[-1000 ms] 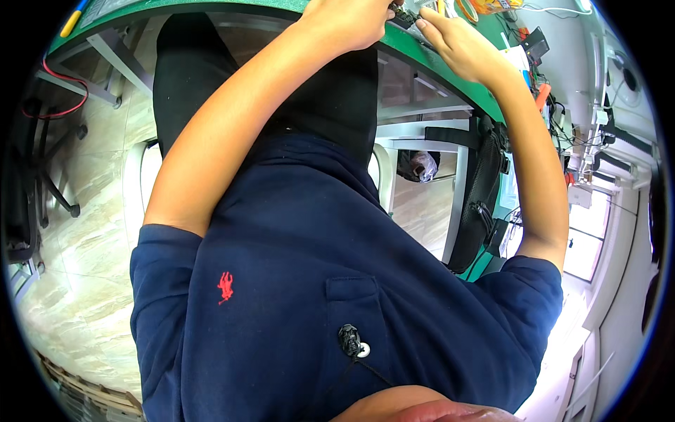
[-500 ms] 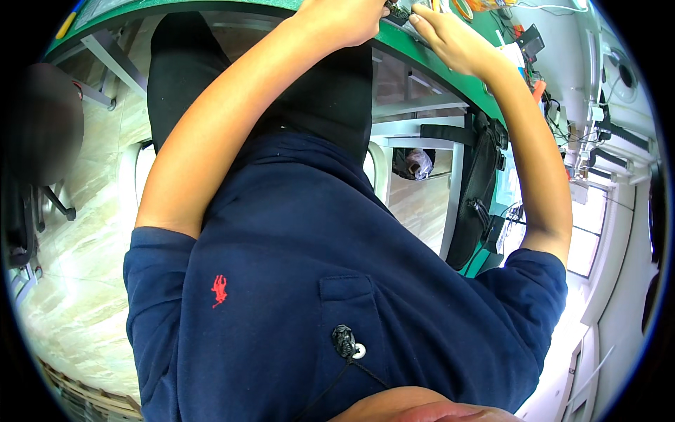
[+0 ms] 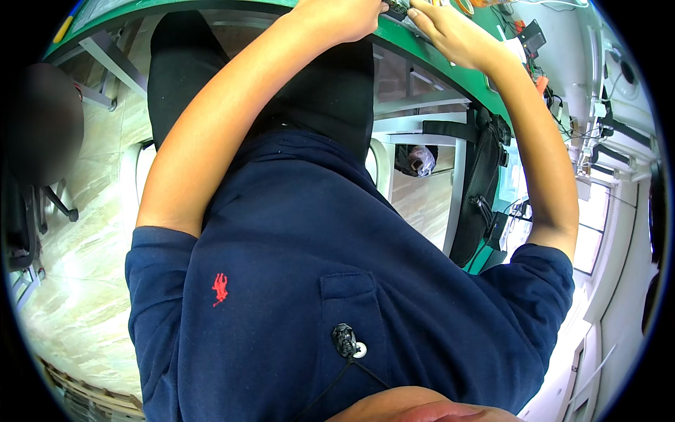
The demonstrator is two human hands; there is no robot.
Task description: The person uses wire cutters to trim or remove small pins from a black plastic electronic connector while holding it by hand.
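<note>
At the top edge of the view, both my hands meet over the near edge of a green-topped table (image 3: 422, 46). My left hand (image 3: 348, 18) is closed, its fingers curled round one end of a small dark piece with a rough, textured surface (image 3: 398, 9). On the other end of that piece lie the thumb and fingertips of my right hand (image 3: 450, 34), closed on it. The upper part of the piece and some of my fingers are cut off by the frame, so its kind cannot be made out.
An orange ring-shaped thing (image 3: 464, 6) lies beyond my right hand. Cables and a black device (image 3: 532, 38) are further right. A black bag (image 3: 478, 193) hangs at the table's right side. A yellow-handled tool (image 3: 65, 27) lies far left. A stool (image 3: 46, 126) stands on the floor.
Both hands have shifted slightly upward in the view, and my right forearm has swung a little to the right. The dark piece stays between them.
</note>
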